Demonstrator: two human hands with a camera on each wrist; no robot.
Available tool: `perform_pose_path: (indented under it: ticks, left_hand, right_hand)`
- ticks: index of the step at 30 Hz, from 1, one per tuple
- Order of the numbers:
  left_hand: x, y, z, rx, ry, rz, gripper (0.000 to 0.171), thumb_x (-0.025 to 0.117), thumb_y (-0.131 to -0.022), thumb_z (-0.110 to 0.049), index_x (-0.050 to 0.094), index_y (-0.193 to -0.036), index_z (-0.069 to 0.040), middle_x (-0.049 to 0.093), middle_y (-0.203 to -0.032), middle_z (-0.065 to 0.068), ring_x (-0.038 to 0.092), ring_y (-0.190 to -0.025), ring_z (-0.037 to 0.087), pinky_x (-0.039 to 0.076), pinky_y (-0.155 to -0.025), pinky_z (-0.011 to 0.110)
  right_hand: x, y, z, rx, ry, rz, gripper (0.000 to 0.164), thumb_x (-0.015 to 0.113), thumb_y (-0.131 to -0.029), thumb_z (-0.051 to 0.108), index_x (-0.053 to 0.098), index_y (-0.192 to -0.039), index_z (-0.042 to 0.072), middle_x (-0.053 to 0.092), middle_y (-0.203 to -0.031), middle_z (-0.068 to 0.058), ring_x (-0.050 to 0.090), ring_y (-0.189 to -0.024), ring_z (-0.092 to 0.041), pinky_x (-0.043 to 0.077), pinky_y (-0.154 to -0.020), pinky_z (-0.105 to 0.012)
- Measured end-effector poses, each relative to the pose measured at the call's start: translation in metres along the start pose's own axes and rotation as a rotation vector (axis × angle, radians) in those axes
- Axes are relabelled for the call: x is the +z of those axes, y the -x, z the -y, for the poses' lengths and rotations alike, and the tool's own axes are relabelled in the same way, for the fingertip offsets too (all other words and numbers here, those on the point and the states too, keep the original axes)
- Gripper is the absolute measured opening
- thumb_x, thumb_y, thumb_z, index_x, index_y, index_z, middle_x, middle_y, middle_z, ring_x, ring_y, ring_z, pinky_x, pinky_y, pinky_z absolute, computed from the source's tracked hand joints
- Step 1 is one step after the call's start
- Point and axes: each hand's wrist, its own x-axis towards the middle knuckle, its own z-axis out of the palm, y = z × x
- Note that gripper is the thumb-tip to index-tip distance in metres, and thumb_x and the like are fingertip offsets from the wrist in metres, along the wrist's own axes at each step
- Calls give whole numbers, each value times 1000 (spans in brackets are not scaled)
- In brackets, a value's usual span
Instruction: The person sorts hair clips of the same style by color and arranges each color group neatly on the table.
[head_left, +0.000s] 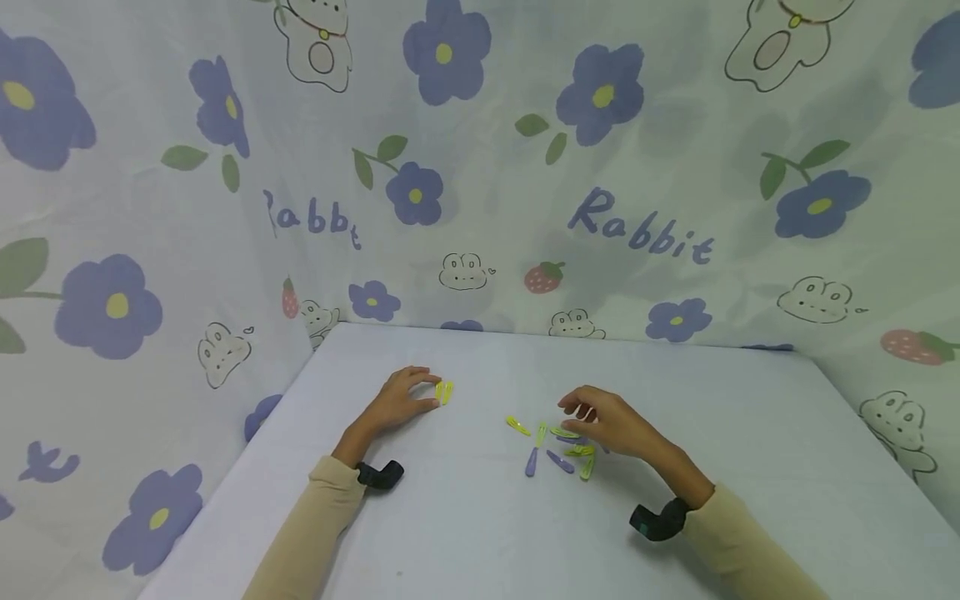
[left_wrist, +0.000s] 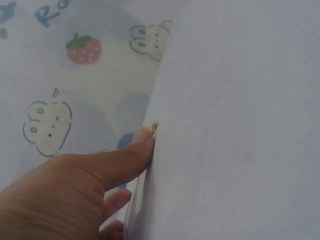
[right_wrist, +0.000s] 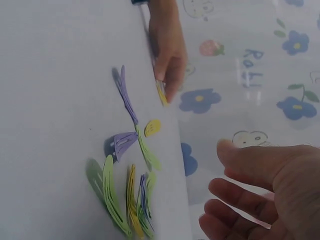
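On the left of the table in the head view, my left hand point(head_left: 400, 400) has its thumb and index finger at the two ends of a yellow snap hair clip point(head_left: 439, 392). A second yellow hair clip point(head_left: 448, 392) lies right beside that one. In the left wrist view, only a yellow clip tip point(left_wrist: 153, 127) shows past the thumb. My right hand point(head_left: 611, 421) hovers over a loose group of hair clips, its fingers loosely bent with nothing between them. A green clip point(head_left: 564, 432) lies just below its fingertips; another purple clip is partly hidden under the hand.
Several clips lie scattered mid-table: a single yellow clip point(head_left: 517, 426), a purple clip point(head_left: 532, 462), a slanted purple clip point(head_left: 559, 461) and a green clip point(head_left: 587, 466). A patterned cloth point(head_left: 495, 217) hangs behind the white table point(head_left: 465, 533).
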Motion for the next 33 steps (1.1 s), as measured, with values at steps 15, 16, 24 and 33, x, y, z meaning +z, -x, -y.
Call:
perform_pose_path:
  ticks: [15,16,24,33]
  left_hand:
    - [4,3,2,6,-26,-20,48,73,-91,-37,63,-134,-18,46,-153,16,27,-147,46,20,-116,69]
    - [4,3,3,7,-24,-28,47,73,-91,-36,64,-134,-17,46,-152,16,27,-147,46,21,-116,68]
    - [6,2,4,22,-41,-30,48,72,-91,-37,63,-134,-18,47,-152,15,29,-147,45,22,-116,68]
    - [6,5,3,6,-44,-35,47,72,-92,-37,63,-134,-19,47,-152,14,29,-147,43,23,-117,66]
  right_hand:
    - [39,-46,-6,-178,58,172,30,69,-95,17,68,-124,11,69,-119,2,64,-111,-16,54,-95,-34]
    - [41,-49,-6,-178,64,185,31,69,-95,17,67,-126,13,69,-120,3,64,-113,-15,54,-96,-34]
    - [49,-56,-11,-262,156,217,40,73,-91,18,67,-130,19,69,-122,4,57,-105,-12,50,-89,-28]
    - [50,-59,-9,-211,178,222,40,74,-89,35,70,-124,18,65,-120,5,55,-107,-13,50,-89,-30]
